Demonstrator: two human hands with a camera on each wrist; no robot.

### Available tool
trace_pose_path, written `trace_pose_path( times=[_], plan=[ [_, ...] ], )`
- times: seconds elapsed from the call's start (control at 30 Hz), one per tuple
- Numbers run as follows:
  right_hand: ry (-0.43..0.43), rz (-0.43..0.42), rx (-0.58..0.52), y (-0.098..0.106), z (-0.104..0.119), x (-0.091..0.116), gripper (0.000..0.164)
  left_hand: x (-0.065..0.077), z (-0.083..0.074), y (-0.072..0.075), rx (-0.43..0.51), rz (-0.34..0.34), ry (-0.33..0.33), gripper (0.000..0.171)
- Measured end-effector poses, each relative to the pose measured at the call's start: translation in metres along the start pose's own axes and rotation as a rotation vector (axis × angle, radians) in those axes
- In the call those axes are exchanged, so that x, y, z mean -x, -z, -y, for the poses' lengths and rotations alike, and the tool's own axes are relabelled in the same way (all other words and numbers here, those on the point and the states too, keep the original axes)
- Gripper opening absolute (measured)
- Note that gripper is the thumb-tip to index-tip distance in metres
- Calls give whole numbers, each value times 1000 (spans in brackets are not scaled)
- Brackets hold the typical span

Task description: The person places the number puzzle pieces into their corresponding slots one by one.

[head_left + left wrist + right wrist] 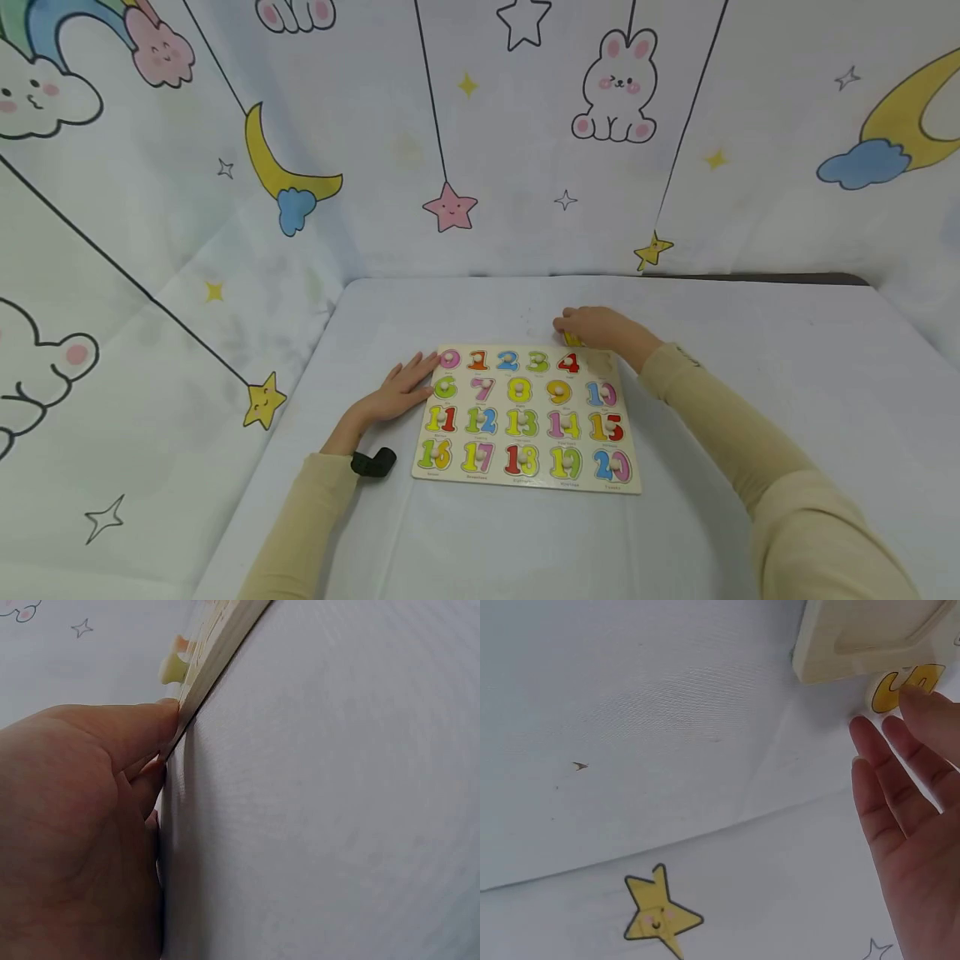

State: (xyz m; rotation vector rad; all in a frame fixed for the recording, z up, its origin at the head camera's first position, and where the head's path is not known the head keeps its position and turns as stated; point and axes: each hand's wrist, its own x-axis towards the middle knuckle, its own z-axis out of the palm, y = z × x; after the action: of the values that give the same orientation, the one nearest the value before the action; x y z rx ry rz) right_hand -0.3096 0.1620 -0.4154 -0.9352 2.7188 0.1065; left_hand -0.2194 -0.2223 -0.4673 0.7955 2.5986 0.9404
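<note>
A wooden number puzzle board [423, 477] lies flat on the table, its knobbed pieces showing 0 to 4 and 6 to 20. At its top right corner is a bare recess [889, 630]. My left hand [393, 392] rests on the board's left edge with fingers extended; in the left wrist view the thumb touches the board's side. Just beyond the far edge, my right hand [600, 327] pinches a yellow number 5 puzzle piece [886, 696], apart from the recess. The thumb covers part of the piece, and its knob is hidden.
White cloth covers the table [517, 533]. Behind it hangs a white backdrop [510, 133] printed with stars, moons and a rabbit. A dark strip [780, 278] runs along the far right table edge. A black band [373, 462] sits at my left wrist.
</note>
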Motion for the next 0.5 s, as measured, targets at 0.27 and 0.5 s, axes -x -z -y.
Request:
trace_pose_path(
  times=[0.27, 0.5],
  plan=[
    [-9, 6, -31, -6, 0, -7, 32, 0, 2, -1, -4, -11, 0, 60],
    [-51, -30, -134, -9, -5, -2, 28, 0, 0, 0, -20, 1, 4, 60]
  ],
)
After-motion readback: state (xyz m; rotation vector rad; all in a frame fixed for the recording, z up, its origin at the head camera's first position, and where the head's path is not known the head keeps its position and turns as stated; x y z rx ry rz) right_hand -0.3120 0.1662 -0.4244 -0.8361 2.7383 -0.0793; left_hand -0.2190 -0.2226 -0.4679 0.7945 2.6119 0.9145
